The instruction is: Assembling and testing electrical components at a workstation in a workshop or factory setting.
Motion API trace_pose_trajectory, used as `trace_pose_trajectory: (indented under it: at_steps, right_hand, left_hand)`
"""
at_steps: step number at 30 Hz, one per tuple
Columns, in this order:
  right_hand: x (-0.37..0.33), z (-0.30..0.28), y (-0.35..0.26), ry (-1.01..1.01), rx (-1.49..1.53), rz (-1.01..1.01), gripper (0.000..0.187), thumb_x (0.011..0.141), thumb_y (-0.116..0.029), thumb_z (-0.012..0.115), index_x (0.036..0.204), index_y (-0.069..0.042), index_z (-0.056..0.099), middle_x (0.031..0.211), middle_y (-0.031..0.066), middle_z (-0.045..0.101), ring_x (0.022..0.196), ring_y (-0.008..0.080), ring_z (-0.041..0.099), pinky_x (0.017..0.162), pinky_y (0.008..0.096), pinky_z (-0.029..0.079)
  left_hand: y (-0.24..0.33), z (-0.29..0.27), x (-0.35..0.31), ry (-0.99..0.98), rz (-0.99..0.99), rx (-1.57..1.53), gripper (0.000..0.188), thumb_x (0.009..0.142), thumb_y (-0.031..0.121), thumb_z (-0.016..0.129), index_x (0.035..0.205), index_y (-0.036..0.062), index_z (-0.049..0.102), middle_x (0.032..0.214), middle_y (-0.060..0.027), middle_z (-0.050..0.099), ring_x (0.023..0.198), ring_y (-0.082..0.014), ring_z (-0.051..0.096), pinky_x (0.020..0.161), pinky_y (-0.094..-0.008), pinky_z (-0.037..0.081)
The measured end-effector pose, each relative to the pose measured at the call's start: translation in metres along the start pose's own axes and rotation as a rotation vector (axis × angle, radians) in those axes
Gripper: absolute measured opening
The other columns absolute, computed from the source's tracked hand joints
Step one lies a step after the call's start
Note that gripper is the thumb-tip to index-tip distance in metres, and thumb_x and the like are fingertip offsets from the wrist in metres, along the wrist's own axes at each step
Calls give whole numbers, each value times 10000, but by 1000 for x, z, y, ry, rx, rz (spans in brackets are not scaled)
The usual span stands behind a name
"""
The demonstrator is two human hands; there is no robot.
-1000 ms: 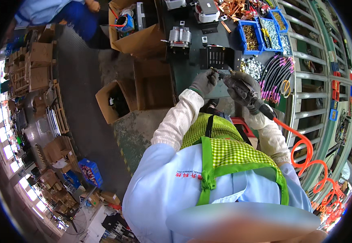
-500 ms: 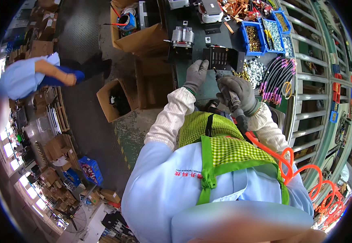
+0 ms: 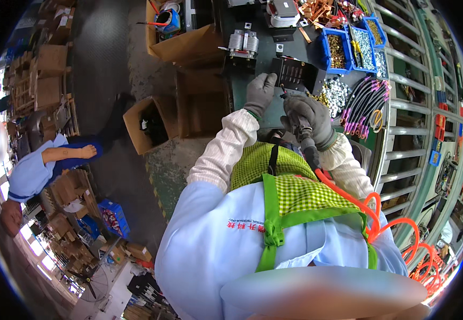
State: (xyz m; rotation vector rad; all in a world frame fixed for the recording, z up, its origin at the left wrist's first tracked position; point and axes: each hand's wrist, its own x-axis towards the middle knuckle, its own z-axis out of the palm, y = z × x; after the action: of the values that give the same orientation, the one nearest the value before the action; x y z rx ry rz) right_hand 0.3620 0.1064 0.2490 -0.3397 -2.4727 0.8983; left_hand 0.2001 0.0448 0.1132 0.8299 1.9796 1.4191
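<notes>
Black slotted bracket (image 3: 293,73): one, lying on the dark green workbench (image 3: 274,113) directly ahead of us, its long axis running left to right with the right end angled a little toward our body, its bent flange at that end; we count the left hand (image 3: 260,96) as the nearer of our two, gray-gloved, with fingertips at the bracket's left end, so the piece lies to the right of those fingers; contact or a slight gap, we cannot tell; left fingers curled in close together, and whether they pinch anything small we cannot tell either. Right hand (image 3: 312,118): gray-gloved, fingers wrapped around a handheld driver (image 3: 305,137), which slants up and leftward, its tip just short of the bracket's near edge, so that from the right fingers the bracket lies ahead; orange coiled hose (image 3: 367,212) trailing behind it to our right. Adjacent stock, right of the bracket: loose silver hardware (image 3: 336,92), a bunch of black cables (image 3: 366,105) with pink ends, and a blue bin (image 3: 327,52) of brass-coloured pieces farther off. Left of the bracket and beyond the left hand: one ridged silver component (image 3: 243,45), standing apart from both our hands
</notes>
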Motion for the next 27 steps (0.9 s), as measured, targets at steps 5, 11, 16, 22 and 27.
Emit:
trace_pose_trajectory:
  at_steps: [5,11,16,22,27]
  right_hand:
    - [-4,10,3,35,3,25,420,654,-209,789,1005,-84,596,994,104,661,896,324,656,748,393,545]
    - [10,6,-1,23,-39,-3,406,671,-230,768,1004,-75,594,1005,117,648,920,344,644,775,401,537]
    - [15,1,0,97,16,-3,407,655,-196,758,1006,-80,587,991,123,640,887,352,640,745,405,530]
    - [8,-10,-4,73,131,100,406,677,-167,753,1033,-85,577,843,113,609,735,325,622,643,394,506]
    - [-10,-36,-19,151,126,212,359,721,-101,733,1051,-56,601,859,93,631,740,267,647,673,323,532]
  left_hand:
    - [-8,0,0,-14,-7,6,402,953,394,558,806,24,615,572,-59,535,530,-142,523,525,-315,428]
    - [-3,-8,10,-28,-17,31,409,949,406,554,819,24,624,572,-59,525,532,-135,522,526,-315,427]
    - [-3,-8,26,-46,7,40,405,939,395,553,816,14,616,580,-69,527,541,-160,536,539,-334,435]
    - [15,-18,16,-153,-96,-32,336,924,352,572,860,24,610,664,-144,578,567,-258,564,576,-363,461]
    - [-39,-34,-21,-140,-536,-570,179,924,261,590,970,88,586,751,-7,582,584,-171,542,591,-264,496]
